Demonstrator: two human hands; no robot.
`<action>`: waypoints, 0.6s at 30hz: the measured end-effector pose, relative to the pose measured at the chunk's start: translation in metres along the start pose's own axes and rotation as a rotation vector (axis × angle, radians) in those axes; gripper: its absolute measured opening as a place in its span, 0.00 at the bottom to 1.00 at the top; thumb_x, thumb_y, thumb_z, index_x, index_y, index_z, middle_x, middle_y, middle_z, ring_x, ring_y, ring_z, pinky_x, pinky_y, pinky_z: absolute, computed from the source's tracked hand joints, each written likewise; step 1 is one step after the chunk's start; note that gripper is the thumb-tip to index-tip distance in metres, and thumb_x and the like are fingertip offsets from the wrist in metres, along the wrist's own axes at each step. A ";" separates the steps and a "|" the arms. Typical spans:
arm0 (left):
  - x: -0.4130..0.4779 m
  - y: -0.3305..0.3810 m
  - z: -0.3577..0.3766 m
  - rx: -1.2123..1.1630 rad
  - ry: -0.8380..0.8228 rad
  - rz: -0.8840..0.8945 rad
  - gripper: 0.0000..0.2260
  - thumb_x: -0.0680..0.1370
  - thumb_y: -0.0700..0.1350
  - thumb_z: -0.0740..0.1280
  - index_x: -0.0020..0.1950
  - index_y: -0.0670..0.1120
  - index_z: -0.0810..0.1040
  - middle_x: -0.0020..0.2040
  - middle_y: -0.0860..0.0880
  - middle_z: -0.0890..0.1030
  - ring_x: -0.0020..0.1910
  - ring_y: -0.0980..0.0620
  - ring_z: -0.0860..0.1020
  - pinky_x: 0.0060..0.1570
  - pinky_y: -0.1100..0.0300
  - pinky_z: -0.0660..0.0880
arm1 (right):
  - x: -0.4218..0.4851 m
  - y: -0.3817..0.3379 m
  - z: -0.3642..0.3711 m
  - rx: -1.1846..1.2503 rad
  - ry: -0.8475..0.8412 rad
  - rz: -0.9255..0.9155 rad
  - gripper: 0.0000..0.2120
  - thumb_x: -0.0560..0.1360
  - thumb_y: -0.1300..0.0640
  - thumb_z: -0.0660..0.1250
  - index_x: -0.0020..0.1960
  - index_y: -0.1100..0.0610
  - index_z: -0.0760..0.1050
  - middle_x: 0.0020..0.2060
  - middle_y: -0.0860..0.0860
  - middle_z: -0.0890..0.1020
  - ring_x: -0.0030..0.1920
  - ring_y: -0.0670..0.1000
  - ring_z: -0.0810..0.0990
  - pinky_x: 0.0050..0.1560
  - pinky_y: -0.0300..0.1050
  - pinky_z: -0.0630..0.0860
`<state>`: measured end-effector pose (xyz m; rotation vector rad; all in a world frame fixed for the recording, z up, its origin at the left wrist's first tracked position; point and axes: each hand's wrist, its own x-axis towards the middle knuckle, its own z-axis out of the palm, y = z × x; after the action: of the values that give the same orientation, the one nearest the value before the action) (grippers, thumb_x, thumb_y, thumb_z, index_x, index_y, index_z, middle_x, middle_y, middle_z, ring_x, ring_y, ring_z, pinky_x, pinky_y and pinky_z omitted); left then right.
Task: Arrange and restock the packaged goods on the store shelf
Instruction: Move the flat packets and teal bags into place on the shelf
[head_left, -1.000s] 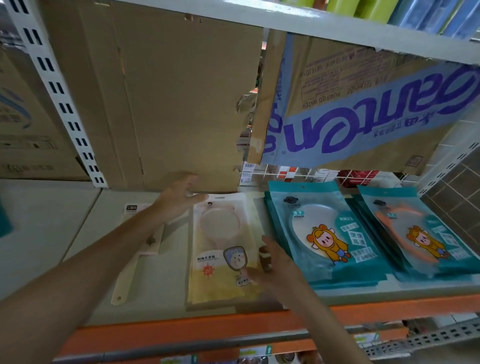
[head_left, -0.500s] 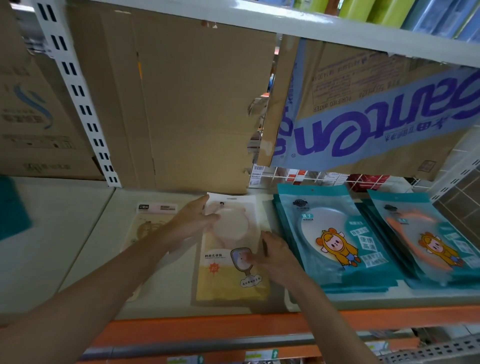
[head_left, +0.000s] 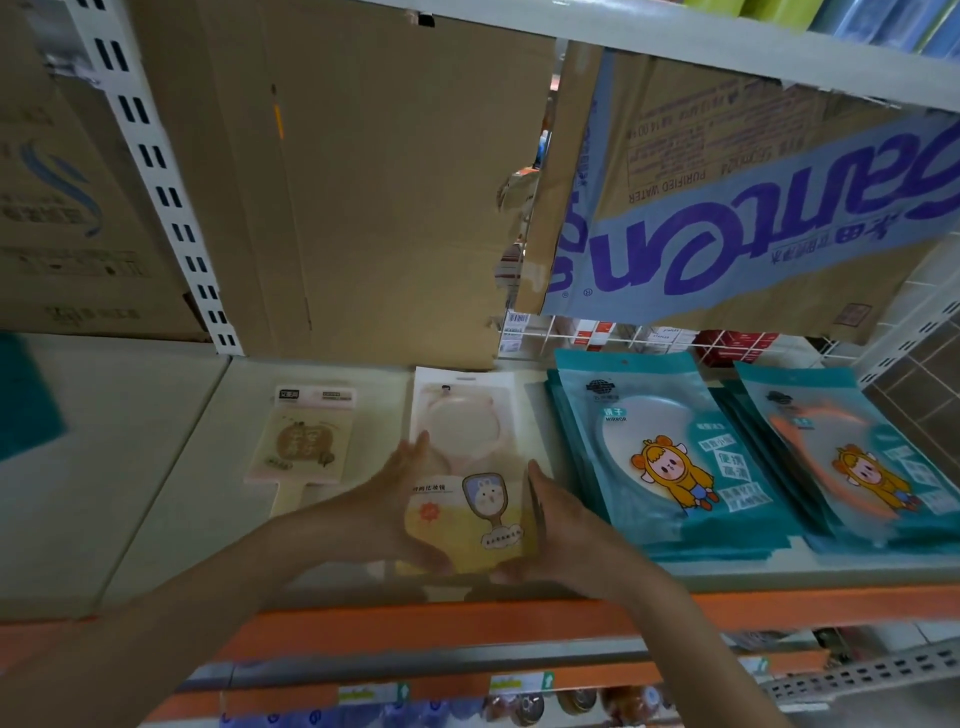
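Left hand (head_left: 384, 501) and right hand (head_left: 563, 525) press flat against the yellow packet (head_left: 467, 514) between them; squeezing harder may buckle it upward.

Your left hand (head_left: 390, 501) and your right hand (head_left: 569, 525) are both bare. Your left forearm (head_left: 208, 597) is bare too, along all of its length that shows, from the wrist to the near left edge of the view. Your right forearm (head_left: 701, 642) is likewise bare from the wrist to the near edge. In this wide view the left forearm looks the broader of the two. Your nails and the finer details of your fingers are too blurred to tell.
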<state>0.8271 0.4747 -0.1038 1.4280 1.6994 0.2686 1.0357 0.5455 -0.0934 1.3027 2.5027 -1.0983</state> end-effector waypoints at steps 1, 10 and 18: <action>-0.006 0.003 0.006 0.038 0.018 -0.003 0.69 0.50 0.71 0.72 0.71 0.53 0.25 0.74 0.53 0.30 0.75 0.53 0.38 0.72 0.56 0.50 | -0.001 0.001 0.002 -0.034 -0.001 -0.001 0.59 0.64 0.41 0.74 0.76 0.55 0.35 0.76 0.47 0.50 0.75 0.48 0.49 0.74 0.46 0.53; -0.014 0.011 0.027 0.119 0.201 0.048 0.56 0.69 0.51 0.73 0.61 0.59 0.20 0.72 0.50 0.26 0.75 0.49 0.37 0.69 0.57 0.62 | -0.005 -0.002 0.009 -0.156 0.064 -0.033 0.56 0.68 0.44 0.73 0.75 0.56 0.32 0.76 0.49 0.45 0.76 0.49 0.43 0.74 0.47 0.47; -0.015 0.016 0.030 0.133 0.244 0.031 0.54 0.69 0.51 0.72 0.61 0.59 0.21 0.73 0.51 0.28 0.75 0.51 0.37 0.69 0.57 0.59 | -0.006 -0.003 0.005 -0.081 0.061 -0.052 0.56 0.68 0.45 0.73 0.75 0.56 0.34 0.76 0.49 0.50 0.75 0.49 0.49 0.73 0.46 0.52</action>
<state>0.8590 0.4560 -0.1041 1.5718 1.9235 0.3651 1.0362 0.5368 -0.0929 1.2744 2.6097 -0.9703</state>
